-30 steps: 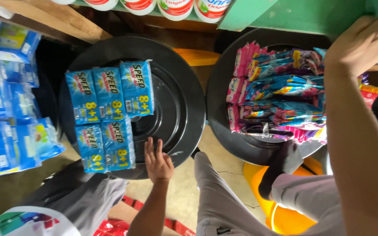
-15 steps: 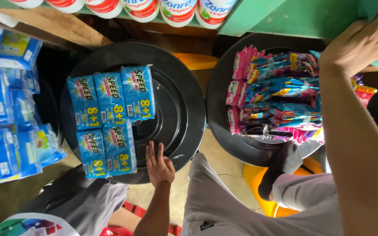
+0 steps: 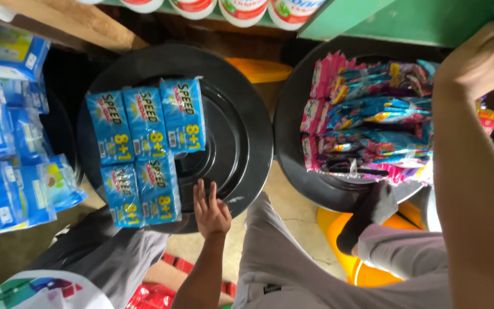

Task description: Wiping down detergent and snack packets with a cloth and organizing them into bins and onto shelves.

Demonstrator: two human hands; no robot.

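Left hand (image 3: 211, 210) lies flat with fingers spread on the near rim of a big black round lid (image 3: 241, 131), holding nothing, just right of five blue packets (image 3: 144, 146) covering the lid's nine o'clock half. Right hand (image 3: 481, 57) is raised at two o'clock near a green shelf edge (image 3: 407, 20), and I cannot tell its grip, above a second black lid (image 3: 293, 149) heaped with pink and blue sachets (image 3: 367, 120). Bare concrete floor (image 3: 290, 209) shows between the lids, white jars (image 3: 241, 8) line twelve o'clock, and more blue packs (image 3: 1, 143) stack at nine o'clock.
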